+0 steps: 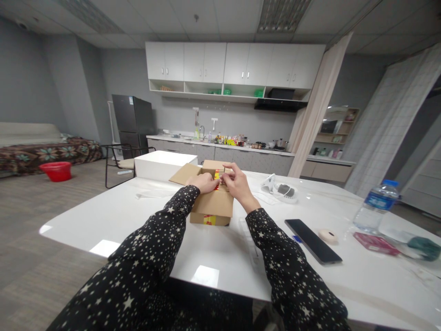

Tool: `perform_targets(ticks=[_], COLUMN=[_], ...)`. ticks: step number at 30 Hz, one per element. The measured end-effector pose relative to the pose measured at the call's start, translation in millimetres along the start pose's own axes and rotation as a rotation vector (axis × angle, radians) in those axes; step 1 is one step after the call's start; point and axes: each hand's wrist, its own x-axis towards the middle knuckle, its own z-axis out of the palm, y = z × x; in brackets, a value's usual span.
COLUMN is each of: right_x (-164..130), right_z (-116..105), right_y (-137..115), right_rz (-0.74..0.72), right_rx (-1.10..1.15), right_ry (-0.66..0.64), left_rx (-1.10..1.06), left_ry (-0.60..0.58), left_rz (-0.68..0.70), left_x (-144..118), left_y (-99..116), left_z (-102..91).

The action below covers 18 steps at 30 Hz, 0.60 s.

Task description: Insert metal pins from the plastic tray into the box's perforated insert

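— What's that in the middle of the glossy white counter (113, 220)?

— A small cardboard box (212, 204), plain brown corrugated board, squarish, with red and yellow tape showing along the top seam and at the bottom of the near face. One flap stands open at the back left, tilted outward; another stands up at the far side.

— And the hands?

— Both rest on top of it. The left hand (206, 183) lies curled on the near flap, fingers pressed down at the tape line. The right hand (236, 183) is just beside it, thumb and fingertips drawn together in a pinching grip at the seam; whether it holds tape or only cardboard, I cannot tell. Both sleeves are black fabric dotted with small white stars.

— Anything inside the box?

— The hands and flaps hide the inside.

— What else is around?

— To the right, a flat black phone (313, 241) with a shiny screen, a small pale oval object (328, 236) just beyond it, and a clear plastic water bottle (376, 207) with a blue cap and label, partly filled. Behind the box, a white rectangular block (161, 164).
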Motion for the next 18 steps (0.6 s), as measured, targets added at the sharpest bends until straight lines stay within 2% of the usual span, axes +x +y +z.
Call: perform_targets(ticks=[18], right_x=[-0.5], right_z=[0.0], right_y=[-2.0], right_rz=[0.002], right_rx=[-0.018], right_ry=[-0.012], left_rx=[0.0], left_ry=[0.006], left_rz=[0.001], left_x=[1.3], left_y=[-0.3], left_z=[1.3])
